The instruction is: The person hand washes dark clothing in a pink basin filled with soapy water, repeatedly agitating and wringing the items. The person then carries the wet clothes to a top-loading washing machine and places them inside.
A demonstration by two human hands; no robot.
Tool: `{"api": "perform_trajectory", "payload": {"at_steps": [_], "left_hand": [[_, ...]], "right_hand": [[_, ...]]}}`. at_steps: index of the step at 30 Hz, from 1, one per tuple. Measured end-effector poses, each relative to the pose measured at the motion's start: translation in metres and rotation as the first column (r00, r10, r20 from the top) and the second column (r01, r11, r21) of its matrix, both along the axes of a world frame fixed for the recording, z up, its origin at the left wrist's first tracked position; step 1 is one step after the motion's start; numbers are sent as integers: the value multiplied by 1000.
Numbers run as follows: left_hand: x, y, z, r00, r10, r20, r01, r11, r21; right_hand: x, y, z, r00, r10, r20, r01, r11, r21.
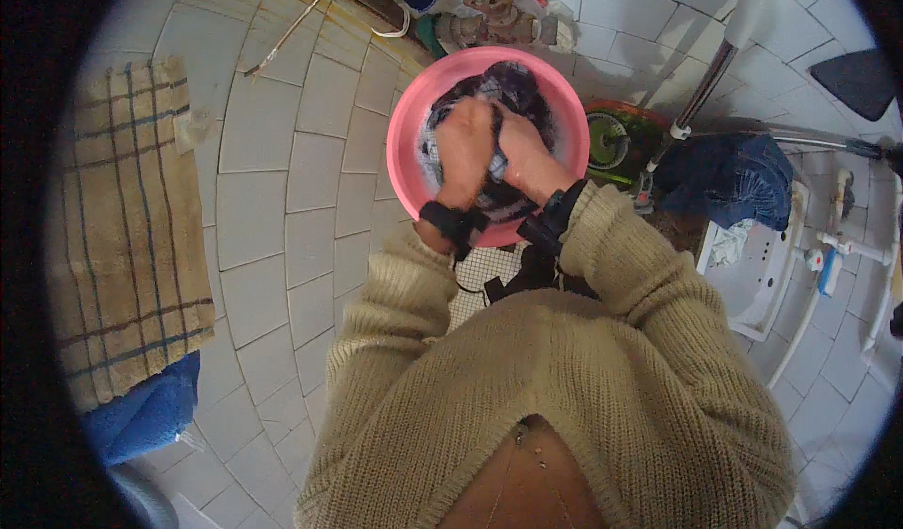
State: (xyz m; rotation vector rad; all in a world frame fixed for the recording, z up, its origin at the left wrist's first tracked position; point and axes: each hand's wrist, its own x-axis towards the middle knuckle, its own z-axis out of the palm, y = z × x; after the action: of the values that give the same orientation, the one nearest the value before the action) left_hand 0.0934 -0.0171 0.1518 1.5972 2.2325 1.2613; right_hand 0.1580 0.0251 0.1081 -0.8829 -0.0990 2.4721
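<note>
A round pink plastic basin [399, 149] stands before me with a wet dark garment [518, 77] in it, parts of which look black, white and checked. Both hands are down inside the basin and close together. My left hand [465, 137] is bunched on the cloth, its knuckles up and its fingertips hidden. Beside it, my right hand [523, 149] also grips the cloth, with a dark fold between the two hands. Whitish suds or water show along the basin's inner side. Black bands are around both wrists, below pushed-up knit sleeves.
A rusty valve [494, 17] on a pipe sits just beyond the basin. At right are a metal pole [702, 81], blue jeans [758, 180] and a white sink [758, 286]. A checked towel [134, 233] and a blue towel [152, 409] hang at left.
</note>
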Motion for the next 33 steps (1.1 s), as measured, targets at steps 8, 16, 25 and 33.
{"api": "perform_trajectory", "payload": {"at_steps": [8,16,25,33], "left_hand": [[-12,5,-15,963,182,201,-166,982,-95],[-48,-25,5,935,-347,-75,332,929,-165],[18,-29,24,885,75,459,-54,997,-58],[0,-20,1,877,251,410,-180,962,-203]], "right_hand": [[7,6,26,932,90,352,-146,980,136],[16,15,11,996,83,25,-86,979,186],[7,-20,-14,956,240,-166,-183,936,301],[-9,-25,-19,984,136,-119,-159,965,-211]]}}
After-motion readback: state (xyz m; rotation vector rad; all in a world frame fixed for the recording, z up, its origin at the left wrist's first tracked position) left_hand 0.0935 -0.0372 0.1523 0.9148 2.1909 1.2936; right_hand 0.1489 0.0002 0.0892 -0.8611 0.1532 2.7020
